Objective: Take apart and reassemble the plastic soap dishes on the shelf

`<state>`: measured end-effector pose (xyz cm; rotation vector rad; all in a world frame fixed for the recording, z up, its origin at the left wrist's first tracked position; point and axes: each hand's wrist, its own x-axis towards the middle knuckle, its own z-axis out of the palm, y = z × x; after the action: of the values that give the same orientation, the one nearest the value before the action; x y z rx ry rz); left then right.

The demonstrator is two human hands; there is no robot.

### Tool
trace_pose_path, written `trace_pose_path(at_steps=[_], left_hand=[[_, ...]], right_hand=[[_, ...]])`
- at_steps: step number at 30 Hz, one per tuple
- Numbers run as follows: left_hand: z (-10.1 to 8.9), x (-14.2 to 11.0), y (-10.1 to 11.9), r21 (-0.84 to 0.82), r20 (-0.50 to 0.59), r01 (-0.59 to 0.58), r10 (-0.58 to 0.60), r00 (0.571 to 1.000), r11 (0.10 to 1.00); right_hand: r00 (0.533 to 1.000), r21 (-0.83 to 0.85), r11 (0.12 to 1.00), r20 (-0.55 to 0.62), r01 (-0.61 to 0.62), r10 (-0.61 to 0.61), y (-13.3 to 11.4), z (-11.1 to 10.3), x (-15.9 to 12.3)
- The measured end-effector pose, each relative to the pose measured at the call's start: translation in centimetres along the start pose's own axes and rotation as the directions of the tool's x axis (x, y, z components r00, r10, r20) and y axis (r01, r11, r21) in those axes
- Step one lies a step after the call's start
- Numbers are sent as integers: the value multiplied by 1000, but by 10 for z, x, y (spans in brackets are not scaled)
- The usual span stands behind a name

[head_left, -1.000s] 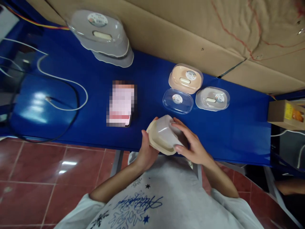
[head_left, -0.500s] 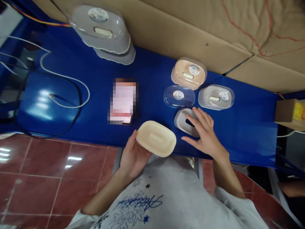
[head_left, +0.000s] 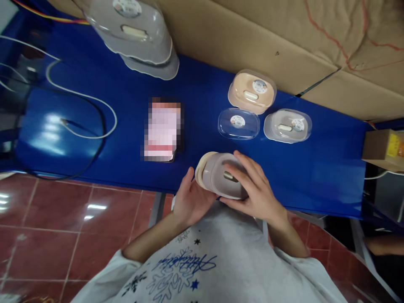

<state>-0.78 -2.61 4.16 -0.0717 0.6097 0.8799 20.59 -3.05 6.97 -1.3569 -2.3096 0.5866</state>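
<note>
At the near edge of the blue table (head_left: pixel 315 168) I hold a small oval plastic box. My left hand (head_left: pixel 189 200) grips its cream base (head_left: pixel 202 168) from below and the left. My right hand (head_left: pixel 252 189) is wrapped over its grey lid (head_left: pixel 217 176), which sits on top of the base. Beyond them stand three more oval boxes: a peach one (head_left: pixel 251 91), a clear lid or box (head_left: pixel 238 123) and a grey one (head_left: pixel 287 125).
A phone (head_left: pixel 162 130) lies left of my hands. Several larger stacked oval containers (head_left: pixel 132 38) stand at the far left. White and black cables (head_left: pixel 82 130) loop over the left of the table. Cardboard (head_left: pixel 252 38) lines the back, and a small carton (head_left: pixel 383 149) sits at right.
Half a second ago the grey lid lay on the table under my right hand and the cream base was alone in my left. Now the lid is on the base, held by both hands.
</note>
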Motion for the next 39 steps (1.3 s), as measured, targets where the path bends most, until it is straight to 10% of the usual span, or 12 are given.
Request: trace_pose_path(at_steps=[7,13,18,23,31,39], left_hand=[[-3,3,-11,89,63,-78,73,995,993],[-11,7,-4,140,-51,-158,167,985,977],[-19,6,3,119,-109,-175,188,976,977],[-22,8,2,106,-127,-156,168,977,982],[-6,23,-1,60,-90,-177,182,979,982],[9,32,-10,134,50,-210,205,977,968]], right_hand=[[998,-45,998,-32,49,-51,-6,13,10],[997,128,990,58,52,-60,39,4,35],[996,-246,966,25,-82,91,87,-1,55],[999,-259,966,34,-20,30,102,-4,60],[995,83,994,-64,-65,70,53,-10,57],[994,-28,998,-98,-53,50,13,3,38]])
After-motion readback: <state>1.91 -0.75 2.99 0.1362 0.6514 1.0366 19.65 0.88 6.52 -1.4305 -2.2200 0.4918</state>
